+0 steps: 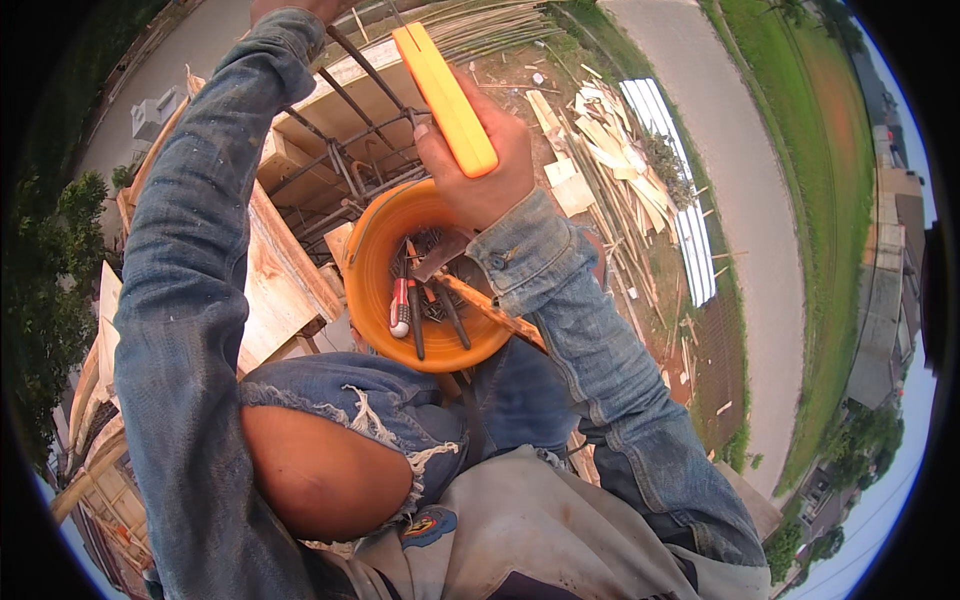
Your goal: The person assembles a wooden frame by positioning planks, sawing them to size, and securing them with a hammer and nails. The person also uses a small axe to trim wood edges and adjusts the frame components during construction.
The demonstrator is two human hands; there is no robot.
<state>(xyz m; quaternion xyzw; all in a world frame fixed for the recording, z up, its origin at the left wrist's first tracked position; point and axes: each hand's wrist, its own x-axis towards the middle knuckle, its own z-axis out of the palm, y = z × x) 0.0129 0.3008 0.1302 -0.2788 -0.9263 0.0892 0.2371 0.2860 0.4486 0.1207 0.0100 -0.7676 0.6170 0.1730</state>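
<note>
Below, orange bucket [375,270] beside rebar [345,150].

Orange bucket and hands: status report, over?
Right hand shut on orange level. Left hand at frame top, grip unclear. Orange bucket below, tools inside. Rebar beside.

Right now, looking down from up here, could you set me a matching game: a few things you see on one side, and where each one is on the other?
Things:
1. yellow level
2. orange bucket
3. steel bars
4. wood scraps

Places:
A. lying on the ground far below
B. gripped in the right hand
C. rising from the wooden formwork
D. by the knee, holding tools

Pairs: 1-B, 2-D, 3-C, 4-A
</note>
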